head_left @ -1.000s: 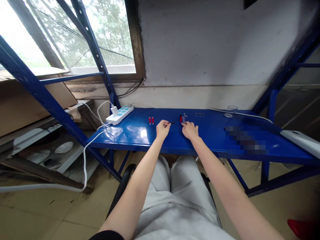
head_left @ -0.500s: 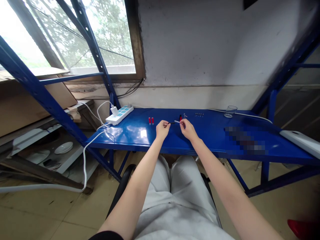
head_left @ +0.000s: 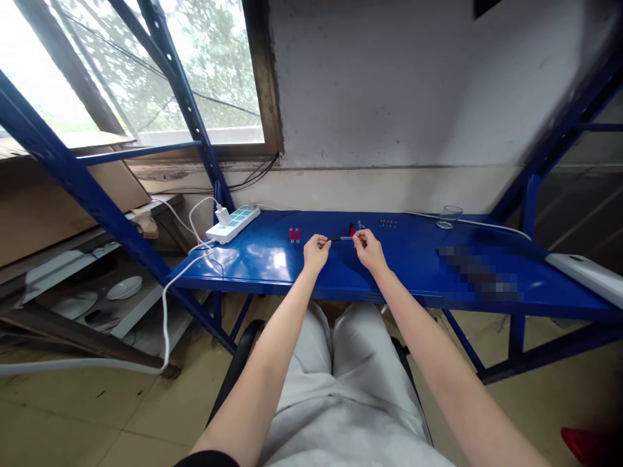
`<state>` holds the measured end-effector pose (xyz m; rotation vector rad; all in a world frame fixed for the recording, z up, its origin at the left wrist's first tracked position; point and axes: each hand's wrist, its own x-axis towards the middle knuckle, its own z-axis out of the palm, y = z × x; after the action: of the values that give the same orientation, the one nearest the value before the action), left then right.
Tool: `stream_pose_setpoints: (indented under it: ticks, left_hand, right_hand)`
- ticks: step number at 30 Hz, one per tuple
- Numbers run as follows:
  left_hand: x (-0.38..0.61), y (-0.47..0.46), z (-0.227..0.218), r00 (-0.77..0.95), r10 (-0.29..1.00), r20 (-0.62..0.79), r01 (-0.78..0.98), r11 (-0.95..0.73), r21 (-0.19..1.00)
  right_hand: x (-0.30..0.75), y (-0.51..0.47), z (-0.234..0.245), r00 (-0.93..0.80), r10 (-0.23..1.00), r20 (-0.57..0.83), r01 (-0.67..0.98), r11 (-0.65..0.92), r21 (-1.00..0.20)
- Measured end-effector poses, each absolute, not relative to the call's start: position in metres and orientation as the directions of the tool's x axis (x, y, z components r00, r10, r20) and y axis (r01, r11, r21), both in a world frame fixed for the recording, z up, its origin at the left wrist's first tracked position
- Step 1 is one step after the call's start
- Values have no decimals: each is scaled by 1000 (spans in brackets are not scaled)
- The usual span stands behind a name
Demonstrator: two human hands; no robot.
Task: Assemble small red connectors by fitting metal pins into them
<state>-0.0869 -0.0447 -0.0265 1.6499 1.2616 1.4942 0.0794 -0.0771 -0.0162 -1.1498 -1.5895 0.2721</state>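
My left hand [head_left: 316, 253] pinches a slim black piece [head_left: 335, 240] that points right. In my right hand [head_left: 371, 251], between thumb and fingertips, is a slim clear tube [head_left: 346, 238] pointing left. The two pieces meet end to end in one line above the blue table [head_left: 253, 256]; how far one sits inside the other is too small to tell. Just behind the right hand lie a small red and black piece [head_left: 351, 229] and a small clear item [head_left: 360, 225]. Two red cylinders [head_left: 294, 235] stand left of my left hand.
Several tiny pieces [head_left: 388, 223] are lined up at the back. Farther right stands a glass cup [head_left: 448, 217], with a blurred dark item [head_left: 477, 272] in front and a white object [head_left: 584, 275] at the right edge. A white power strip [head_left: 234, 224] lies at the left.
The gap between the black piece and the clear tube has closed; their ends now meet. My right hand has shifted slightly right along the tube, while my left hand stays put.
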Motion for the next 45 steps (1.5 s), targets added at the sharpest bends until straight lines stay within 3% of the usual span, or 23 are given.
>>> stream_pose_setpoints:
  ticks: [7,19,33,45]
  left_hand:
    - [-87,-43,-28,-56,914,402,240,-378,894]
    - [-85,-46,-28,189,893,408,64,-426,902]
    - [-83,-49,-25,126,891,437,118,-451,885]
    - [-82,-52,-23,132,911,390,44,-398,916]
  right_hand:
    - [80,-75,-18,57,808,586,446,504,-739]
    - [80,-70,-22,62,828,557,442,478,-759]
    - [84,-63,-29,67,843,533,550,414,-725]
    - [81,-67,-28,-10,852,523,684,387,-619]
